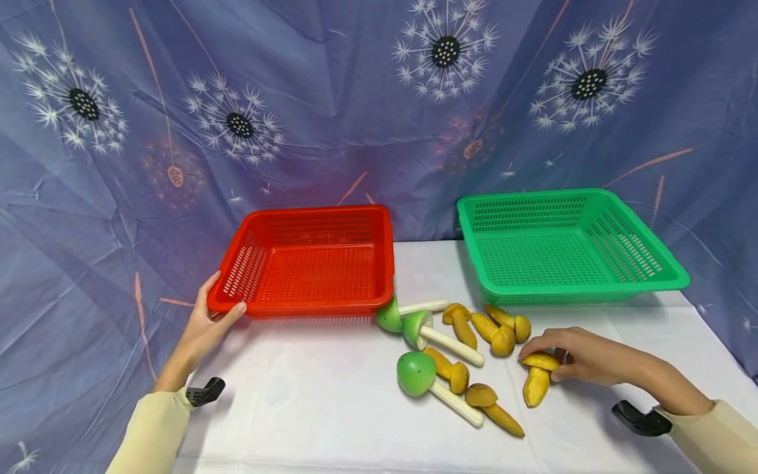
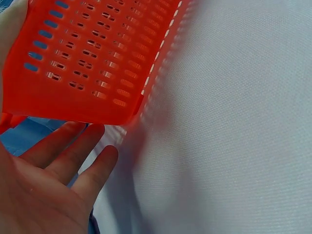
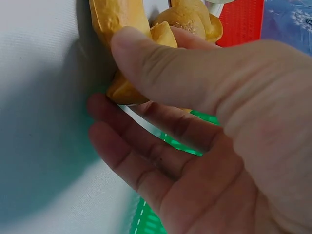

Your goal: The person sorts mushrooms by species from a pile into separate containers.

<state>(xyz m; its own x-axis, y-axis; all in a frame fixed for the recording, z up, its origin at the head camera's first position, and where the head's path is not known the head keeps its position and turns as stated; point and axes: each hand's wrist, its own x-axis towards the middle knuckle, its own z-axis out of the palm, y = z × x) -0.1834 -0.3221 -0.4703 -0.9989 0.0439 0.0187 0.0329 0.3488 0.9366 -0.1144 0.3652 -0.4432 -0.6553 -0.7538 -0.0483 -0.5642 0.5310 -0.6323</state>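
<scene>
At the left, my left hand (image 1: 201, 334) holds the near left corner of a red plastic basket (image 1: 316, 308), thumb at the front rim and fingers along the side. In the left wrist view, some fingers (image 2: 73, 156) extend below the corner. My right hand (image 1: 604, 361) pinches the cap of a yellow toy mushroom (image 1: 537, 383) between thumb and fingers, its stem pointing toward me. The right wrist view shows the thumb (image 3: 146, 61) across the mushroom (image 3: 119, 19), partly hiding the cap. Several other yellow mushrooms (image 1: 503, 339) lie left of this hand.
Green-capped mushrooms (image 1: 416, 374) with white stems lie among the yellow ones at mid-table; one is partly under the red basket's near right corner. A green plastic basket (image 1: 580, 288) stands at the back right. Behind the white table (image 1: 296, 395) hangs a blue dandelion-print cloth (image 1: 355, 99).
</scene>
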